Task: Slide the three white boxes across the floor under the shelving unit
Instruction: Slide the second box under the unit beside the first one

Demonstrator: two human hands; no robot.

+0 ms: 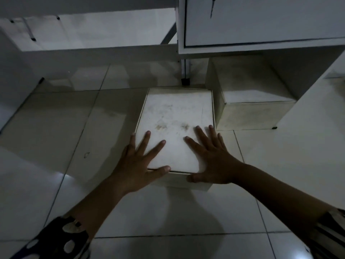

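Note:
A white box with a smudged lid lies on the tiled floor at the centre. My left hand rests flat on its near left corner, fingers spread, thumb along the near edge. My right hand lies flat on its near right corner, thumb hooked over the front edge. A second white box stands to the right, touching the first, partly beneath the white shelving unit. A third white box sits at the far right, cut off by the frame edge.
A black-footed shelving leg stands just behind the centre box. A low white shelf board spans the upper left, with tiled floor beneath and in front of it. A white panel stands at the left edge.

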